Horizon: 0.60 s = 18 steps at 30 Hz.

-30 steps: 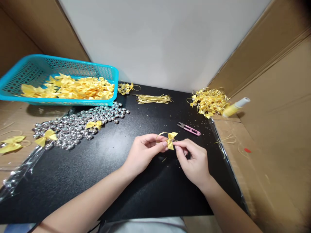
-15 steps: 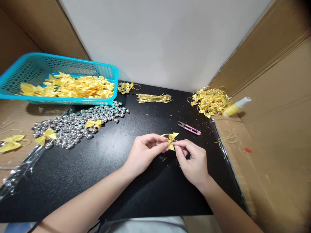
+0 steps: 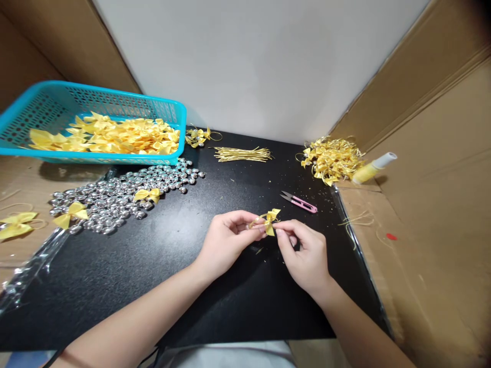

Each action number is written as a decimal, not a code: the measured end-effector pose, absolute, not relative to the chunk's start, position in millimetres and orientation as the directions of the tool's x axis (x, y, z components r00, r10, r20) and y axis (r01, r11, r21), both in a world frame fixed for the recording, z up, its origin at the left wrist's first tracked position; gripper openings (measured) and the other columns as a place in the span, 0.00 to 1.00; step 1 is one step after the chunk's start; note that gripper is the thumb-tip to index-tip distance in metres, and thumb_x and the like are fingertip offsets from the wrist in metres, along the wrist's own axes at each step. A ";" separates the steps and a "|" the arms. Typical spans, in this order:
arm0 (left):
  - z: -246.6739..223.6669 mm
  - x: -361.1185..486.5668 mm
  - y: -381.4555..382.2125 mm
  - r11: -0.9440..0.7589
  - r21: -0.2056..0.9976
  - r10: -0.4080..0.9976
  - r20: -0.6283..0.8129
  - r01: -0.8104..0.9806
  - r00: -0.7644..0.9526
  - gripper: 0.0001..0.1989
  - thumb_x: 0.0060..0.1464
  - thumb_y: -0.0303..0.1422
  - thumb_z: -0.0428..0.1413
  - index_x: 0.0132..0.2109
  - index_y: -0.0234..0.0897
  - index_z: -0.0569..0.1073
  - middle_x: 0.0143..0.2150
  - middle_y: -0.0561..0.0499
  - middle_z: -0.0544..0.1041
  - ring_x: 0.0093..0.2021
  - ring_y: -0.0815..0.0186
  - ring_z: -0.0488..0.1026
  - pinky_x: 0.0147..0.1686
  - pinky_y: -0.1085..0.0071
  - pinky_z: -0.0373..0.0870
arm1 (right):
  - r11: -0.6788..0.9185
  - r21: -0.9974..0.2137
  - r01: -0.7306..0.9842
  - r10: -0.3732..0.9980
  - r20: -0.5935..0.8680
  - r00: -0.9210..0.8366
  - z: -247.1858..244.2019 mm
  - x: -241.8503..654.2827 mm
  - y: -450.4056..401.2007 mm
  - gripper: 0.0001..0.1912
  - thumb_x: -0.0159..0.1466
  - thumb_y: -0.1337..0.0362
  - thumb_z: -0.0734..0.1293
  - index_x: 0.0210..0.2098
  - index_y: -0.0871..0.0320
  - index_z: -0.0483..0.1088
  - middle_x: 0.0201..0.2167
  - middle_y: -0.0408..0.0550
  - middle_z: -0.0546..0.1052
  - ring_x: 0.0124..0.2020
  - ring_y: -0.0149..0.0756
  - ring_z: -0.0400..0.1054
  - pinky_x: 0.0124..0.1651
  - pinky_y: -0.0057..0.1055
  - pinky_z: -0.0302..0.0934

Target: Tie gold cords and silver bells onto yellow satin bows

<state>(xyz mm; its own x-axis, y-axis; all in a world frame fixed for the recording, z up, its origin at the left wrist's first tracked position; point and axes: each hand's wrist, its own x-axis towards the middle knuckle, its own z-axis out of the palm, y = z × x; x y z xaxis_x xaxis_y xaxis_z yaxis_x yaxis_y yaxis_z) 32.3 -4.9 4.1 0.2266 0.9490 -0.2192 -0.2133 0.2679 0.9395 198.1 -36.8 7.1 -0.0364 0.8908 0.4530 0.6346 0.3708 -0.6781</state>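
A small yellow ribbon bow [image 3: 270,223] with a gold cord loop is held between my two hands above the black tabletop [image 3: 184,286]. My left hand [image 3: 230,240] pinches the bow and its loop from the left with thumb and fingers. From the other side, my right hand [image 3: 305,253] has thumb and forefinger closed at the bow's right edge; the fingertips partly hide what they grip there. Just beyond my hands lies a pair of pink thread snips [image 3: 301,202], blades pointing left.
A blue basket [image 3: 92,156] of yellow bows stands back left, silver beads [image 3: 111,202] spread before it. Gold cords [image 3: 243,154] lie at the back. Finished-looking bows [image 3: 332,158] are heaped back right, beside a yellow thread spool [image 3: 370,171]. Cardboard [image 3: 433,153] walls the right side.
Both hands stay almost in place on the bow. The gold loop has tilted lower towards my left fingers, and the bow has turned slightly.
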 end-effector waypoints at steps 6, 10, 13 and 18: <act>4.8 33.8 -4.7 0.304 0.917 0.939 -0.241 -0.260 0.247 0.12 0.39 0.34 0.70 0.31 0.33 0.79 0.28 0.50 0.82 0.27 0.67 0.78 0.33 0.71 0.77 | 0.331 -0.733 0.595 0.917 0.399 -0.018 3.6 197.5 -37.3 0.07 0.64 0.69 0.63 0.33 0.57 0.73 0.21 0.41 0.71 0.20 0.28 0.61 0.25 0.26 0.57; 6.6 34.2 -3.8 0.349 0.876 0.924 -0.262 -0.334 0.278 0.10 0.39 0.31 0.70 0.30 0.33 0.79 0.26 0.52 0.81 0.25 0.71 0.76 0.30 0.77 0.75 | 0.282 -0.792 0.541 0.943 0.332 -0.006 1.0 198.1 -37.6 0.06 0.64 0.68 0.63 0.33 0.57 0.72 0.22 0.41 0.71 0.21 0.28 0.61 0.26 0.26 0.57; 7.1 33.7 -3.4 0.372 0.860 0.914 -0.274 -0.350 0.298 0.09 0.40 0.30 0.69 0.31 0.33 0.79 0.26 0.53 0.81 0.26 0.72 0.76 0.31 0.78 0.74 | 0.250 -0.842 0.477 0.961 0.276 -0.016 0.1 198.5 -37.5 0.06 0.65 0.67 0.62 0.32 0.57 0.71 0.24 0.42 0.72 0.23 0.29 0.63 0.28 0.27 0.59; 4.0 32.5 -2.3 0.352 0.887 0.915 -0.261 -0.298 0.307 0.09 0.43 0.32 0.68 0.32 0.33 0.78 0.26 0.54 0.79 0.26 0.73 0.74 0.31 0.78 0.72 | 0.192 -0.913 0.361 0.980 0.198 -0.019 -0.8 197.9 -37.1 0.07 0.66 0.65 0.62 0.32 0.57 0.69 0.23 0.41 0.69 0.24 0.29 0.63 0.30 0.27 0.60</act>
